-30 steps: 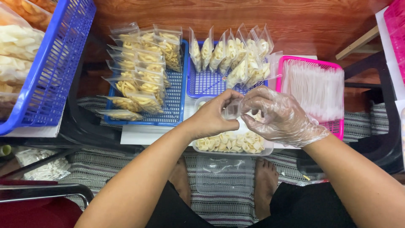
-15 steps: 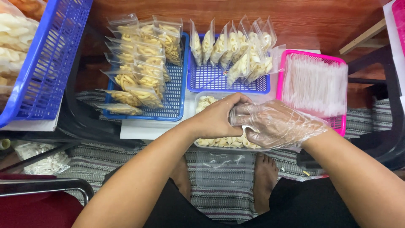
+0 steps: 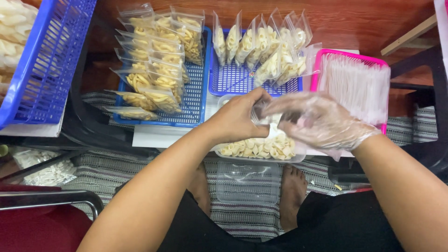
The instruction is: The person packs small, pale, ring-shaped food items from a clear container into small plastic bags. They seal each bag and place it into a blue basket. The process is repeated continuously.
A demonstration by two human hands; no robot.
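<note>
Both hands are lifting slightly and spreading apart compared with half a second ago, when they were pressed together low over the clear tub. Now the left hand (image 3: 235,122) is reaching in from the lower left with its forearm angled up across the lap, its bare fingers (image 3: 255,100) curling shut around the mouth of a small clear bag (image 3: 262,113) held just above the tub. Opposite it, the right hand (image 3: 322,122), wearing a loose clear plastic glove, is hovering with its palm down and its fingers (image 3: 283,110) bunching narrowly at the bag's opening; motion blur is hiding whether they are pinching anything. Directly beneath the hands, the clear tub (image 3: 261,150) is sitting at the near edge of the tabletop (image 3: 154,136), holding a heap of pale shell-shaped crackers. Behind it, three small baskets are standing side by side: a blue basket (image 3: 198,100) at the left is carrying a stack of flat filled yellowish packets lying down, too overlapped for an exact count; a middle blue basket (image 3: 242,81) is holding roughly eight filled clear packets standing upright along its far side; and a pink basket (image 3: 347,86) at the right is holding a thick pile of empty clear bags. At far left, one large blue basket (image 3: 44,65) is tilting at an angle with pale crackers inside. Two bare feet are showing below on a striped mat (image 3: 252,219).
</note>
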